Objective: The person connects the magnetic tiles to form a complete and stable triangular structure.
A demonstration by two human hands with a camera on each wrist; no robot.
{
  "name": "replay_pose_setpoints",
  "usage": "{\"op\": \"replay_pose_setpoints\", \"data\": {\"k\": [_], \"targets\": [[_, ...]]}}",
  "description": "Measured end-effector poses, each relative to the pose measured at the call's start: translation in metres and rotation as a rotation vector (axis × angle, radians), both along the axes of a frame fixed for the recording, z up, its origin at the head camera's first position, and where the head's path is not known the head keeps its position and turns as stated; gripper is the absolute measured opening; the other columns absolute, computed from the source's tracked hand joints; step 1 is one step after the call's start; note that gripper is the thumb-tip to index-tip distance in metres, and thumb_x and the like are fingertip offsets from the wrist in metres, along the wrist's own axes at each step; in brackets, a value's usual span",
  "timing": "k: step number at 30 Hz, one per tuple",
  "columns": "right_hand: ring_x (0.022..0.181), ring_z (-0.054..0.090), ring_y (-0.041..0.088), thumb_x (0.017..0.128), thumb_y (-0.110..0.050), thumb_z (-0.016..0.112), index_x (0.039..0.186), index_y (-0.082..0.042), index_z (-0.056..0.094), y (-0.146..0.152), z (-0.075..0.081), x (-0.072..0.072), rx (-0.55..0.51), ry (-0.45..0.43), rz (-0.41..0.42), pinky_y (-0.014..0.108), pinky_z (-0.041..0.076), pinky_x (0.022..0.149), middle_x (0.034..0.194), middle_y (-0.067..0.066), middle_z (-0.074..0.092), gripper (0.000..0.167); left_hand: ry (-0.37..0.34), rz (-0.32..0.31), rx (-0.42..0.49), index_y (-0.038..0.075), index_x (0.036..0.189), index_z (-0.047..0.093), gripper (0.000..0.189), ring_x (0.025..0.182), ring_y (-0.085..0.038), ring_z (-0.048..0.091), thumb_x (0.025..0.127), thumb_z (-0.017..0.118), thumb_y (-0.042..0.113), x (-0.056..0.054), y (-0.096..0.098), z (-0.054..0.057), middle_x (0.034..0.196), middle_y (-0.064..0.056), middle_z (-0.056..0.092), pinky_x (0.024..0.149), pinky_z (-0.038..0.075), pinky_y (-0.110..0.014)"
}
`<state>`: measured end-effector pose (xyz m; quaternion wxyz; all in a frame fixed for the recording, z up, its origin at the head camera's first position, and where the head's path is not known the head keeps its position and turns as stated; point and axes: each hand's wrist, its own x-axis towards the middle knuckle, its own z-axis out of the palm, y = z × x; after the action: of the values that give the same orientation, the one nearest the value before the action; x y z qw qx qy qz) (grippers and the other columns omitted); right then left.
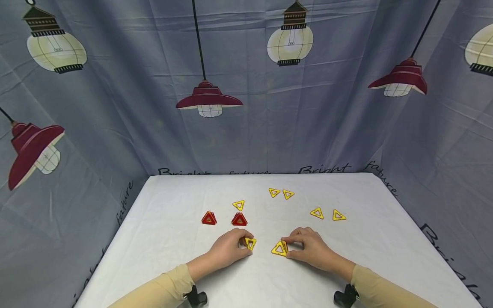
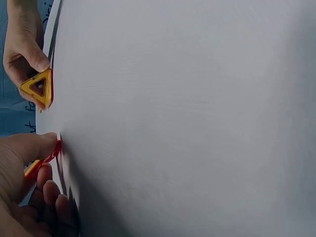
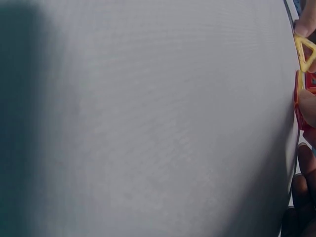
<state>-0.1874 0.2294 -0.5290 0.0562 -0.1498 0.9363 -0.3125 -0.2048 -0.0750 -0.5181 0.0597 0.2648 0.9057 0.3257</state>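
Note:
My left hand pinches a small yellow triangle tile between thumb and fingers, with its open face toward the head camera. To its right, my right hand grips yellow triangle tiles that stand at an angle to each other, edges meeting. A gap separates the two held pieces. In the left wrist view, red shows along the side of the right hand's yellow tile. Beyond my left hand stand two red triangle pieces, one on the left and one nearer the middle.
A yellow triangle tile lies behind the nearer-middle red piece. Two more yellow tiles lie side by side farther back, and another pair is to the right. All rest on a white-covered table, with a lamp-printed curtain around it.

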Motion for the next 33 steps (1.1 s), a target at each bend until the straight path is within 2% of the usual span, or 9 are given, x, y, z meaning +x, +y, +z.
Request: {"op": "replay_pose_setpoints", "data": {"k": [8, 16, 24, 33], "targets": [[0.103, 0.049, 0.011, 0.078, -0.042, 0.088, 0.119, -0.031, 0.078, -0.001, 0.001, 0.002, -0.005, 0.004, -0.017, 0.044, 0.041, 0.093, 0.101, -0.022, 0.057, 0.043, -0.021, -0.034, 0.039, 0.014, 0.112, 0.073, 0.032, 0.077, -0.005, 0.054, 0.083, 0.085, 0.016, -0.001, 0.007, 0.003, 0.086, 0.012, 0.06, 0.07, 0.045, -0.024], [0.105, 0.049, 0.011, 0.078, -0.043, 0.088, 0.119, -0.031, 0.078, -0.001, 0.001, 0.002, 0.002, 0.004, -0.012, 0.045, 0.04, 0.094, 0.101, -0.022, 0.057, 0.043, -0.008, -0.081, 0.003, 0.015, 0.112, 0.071, 0.032, 0.074, -0.001, 0.052, 0.084, 0.084, 0.017, -0.002, 0.015, 0.003, 0.085, 0.014, 0.059, 0.069, 0.044, -0.021], [0.105, 0.049, 0.011, 0.078, -0.043, 0.088, 0.119, -0.031, 0.078, -0.001, 0.001, 0.001, 0.006, -0.006, -0.016, 0.044, 0.04, 0.093, 0.101, -0.022, 0.056, 0.043, -0.02, -0.101, 0.006, 0.015, 0.112, 0.071, 0.032, 0.074, 0.0, 0.051, 0.084, 0.086, 0.018, -0.002, 0.019, 0.005, 0.086, 0.015, 0.059, 0.069, 0.045, -0.021], [0.104, 0.048, 0.011, 0.079, -0.043, 0.088, 0.12, -0.03, 0.078, -0.001, 0.002, 0.002, 0.004, -0.006, -0.013, 0.044, 0.04, 0.092, 0.101, -0.022, 0.056, 0.045, -0.015, -0.136, 0.031, 0.013, 0.117, 0.071, 0.034, 0.076, 0.0, 0.051, 0.086, 0.083, 0.016, -0.004, 0.025, 0.003, 0.088, 0.012, 0.06, 0.069, 0.046, -0.02]]}}
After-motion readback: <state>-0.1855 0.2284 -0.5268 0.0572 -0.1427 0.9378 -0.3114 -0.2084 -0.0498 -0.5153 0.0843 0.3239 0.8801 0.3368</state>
